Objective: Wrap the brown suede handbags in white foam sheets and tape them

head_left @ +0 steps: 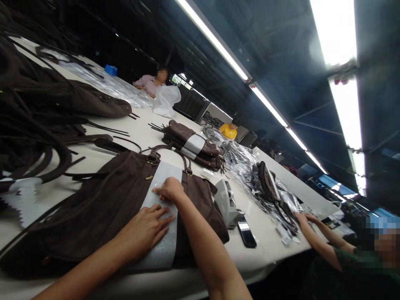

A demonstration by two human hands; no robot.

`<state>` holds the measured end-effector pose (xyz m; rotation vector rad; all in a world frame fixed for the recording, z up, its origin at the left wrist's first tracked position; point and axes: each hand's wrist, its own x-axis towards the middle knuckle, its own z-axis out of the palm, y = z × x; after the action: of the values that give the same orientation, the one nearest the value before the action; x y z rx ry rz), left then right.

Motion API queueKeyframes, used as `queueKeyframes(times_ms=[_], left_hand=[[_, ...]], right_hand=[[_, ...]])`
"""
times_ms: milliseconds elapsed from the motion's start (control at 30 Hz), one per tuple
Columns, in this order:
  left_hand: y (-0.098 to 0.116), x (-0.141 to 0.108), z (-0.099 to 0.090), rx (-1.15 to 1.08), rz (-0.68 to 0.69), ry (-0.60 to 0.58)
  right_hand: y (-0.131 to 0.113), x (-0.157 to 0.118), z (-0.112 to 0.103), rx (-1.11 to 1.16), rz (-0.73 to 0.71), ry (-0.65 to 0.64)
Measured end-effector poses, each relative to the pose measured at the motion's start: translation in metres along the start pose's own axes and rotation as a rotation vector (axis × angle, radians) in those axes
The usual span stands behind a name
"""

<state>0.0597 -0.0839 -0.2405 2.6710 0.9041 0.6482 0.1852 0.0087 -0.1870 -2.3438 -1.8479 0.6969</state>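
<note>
A dark brown bag [103, 208] with buckled straps lies on the table in front of me. Around its middle runs a pale grey paper band [167, 171]. My left hand [145, 231] rests flat over the band's left edge and the bag beside it, fingers stretched out. Higher up, my right hand [170, 189] presses on the band with its fingers curled in. A small shiny spot shows at its fingertips; what they hold, if anything, is hidden. Right of the bag stands a grey tape dispenser [226, 204].
A phone [246, 233] lies beside the dispenser. Behind are banded brown bags [192, 143] and plastic-wrapped goods [240, 160]. More brown bags [62, 96] are heaped at left, near a serrated white piece [25, 198]. A co-worker's hands [304, 218] touch items at right; other people stand farther back.
</note>
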Motion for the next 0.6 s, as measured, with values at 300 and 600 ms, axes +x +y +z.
queueKeyframes(times_ms=[300, 600], left_hand=[[-0.002, 0.001, 0.0, 0.004, -0.02, -0.034], [-0.016, 0.003, 0.016, -0.011, -0.04, 0.001]], right_hand=[[0.015, -0.034, 0.003, 0.038, -0.129, 0.026], [0.039, -0.049, -0.003, -0.22, -0.615, 0.111]])
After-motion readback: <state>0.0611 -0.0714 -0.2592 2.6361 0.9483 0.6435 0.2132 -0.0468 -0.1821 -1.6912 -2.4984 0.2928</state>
